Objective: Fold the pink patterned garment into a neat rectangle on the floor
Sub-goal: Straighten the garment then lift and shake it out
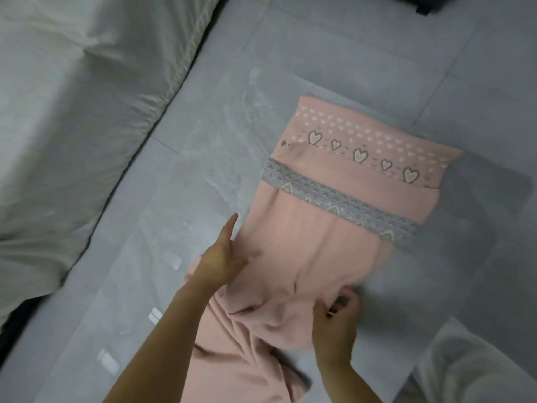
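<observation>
The pink patterned garment [334, 228] is lying partly folded on the grey tiled floor [348, 68], its far end (the one bearing white hearts and a grey band) sitting flat while the near part is bunching into wrinkles; the left hand [223, 257] is resting straight-fingered against the garment's left edge, gripping nothing; the right hand [337, 318] is pinching a fold of fabric at the right edge with curled fingers; white bedding [72, 112] is lying to the left; a white cloth [479, 367] is lying at the near right.

Home bedroom: sheeted mattress [72, 126], tiled floor [377, 53]
</observation>
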Demonstrator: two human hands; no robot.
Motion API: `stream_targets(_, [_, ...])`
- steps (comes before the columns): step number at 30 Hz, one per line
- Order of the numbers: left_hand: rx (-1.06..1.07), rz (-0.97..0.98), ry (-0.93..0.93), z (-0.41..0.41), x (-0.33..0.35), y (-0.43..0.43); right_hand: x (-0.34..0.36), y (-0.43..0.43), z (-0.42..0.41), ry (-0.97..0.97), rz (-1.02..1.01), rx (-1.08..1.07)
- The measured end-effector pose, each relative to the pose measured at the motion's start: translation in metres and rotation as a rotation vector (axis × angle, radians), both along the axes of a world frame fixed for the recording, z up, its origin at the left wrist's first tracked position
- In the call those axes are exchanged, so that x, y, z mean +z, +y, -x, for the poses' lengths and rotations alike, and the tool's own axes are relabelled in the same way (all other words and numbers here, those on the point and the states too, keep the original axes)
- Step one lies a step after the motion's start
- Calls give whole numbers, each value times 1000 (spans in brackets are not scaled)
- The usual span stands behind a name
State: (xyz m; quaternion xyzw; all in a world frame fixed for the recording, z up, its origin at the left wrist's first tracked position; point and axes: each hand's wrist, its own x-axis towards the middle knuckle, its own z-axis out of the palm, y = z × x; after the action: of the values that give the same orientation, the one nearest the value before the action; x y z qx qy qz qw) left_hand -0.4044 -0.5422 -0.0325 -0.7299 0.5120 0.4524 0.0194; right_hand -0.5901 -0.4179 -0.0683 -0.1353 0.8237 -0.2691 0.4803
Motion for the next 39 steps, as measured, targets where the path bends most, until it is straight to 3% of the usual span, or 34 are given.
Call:
stream_targets(5, [-287, -82, -54, -13, 8, -6, 22, 14, 12, -99, 103, 130])
stream_targets(10, [-440, -224, -141, -20, 10, -11, 18, 20, 15, -249, 75, 348])
stream_targets(12, [-470, -244, -169, -23, 13, -14, 16, 22, 19, -226, 103, 396])
stream_targets(17, [-270, -37, -103, -23, 23, -40, 18, 6, 43, 12, 252, 318])
stream_targets(24, [-130, 263, -11, 16, 22, -106, 16, -47, 67, 44, 395, 144])
stream_targets(29, [-200, 242, -91, 26, 11, -119, 11, -70, 71, 12, 453, 194])
stream_targets(31, [-154, 156, -108, 17, 4, -105, 5, -61, 70, -5, 384, 190])
stream_targets(35, [142, -9, -200, -7, -20, -73, -11, -18, 53, -45, 173, 7])
stream_targets(39, [12, -165, -294, -12, -33, -47, -14, 0, 17, -161, -35, 85])
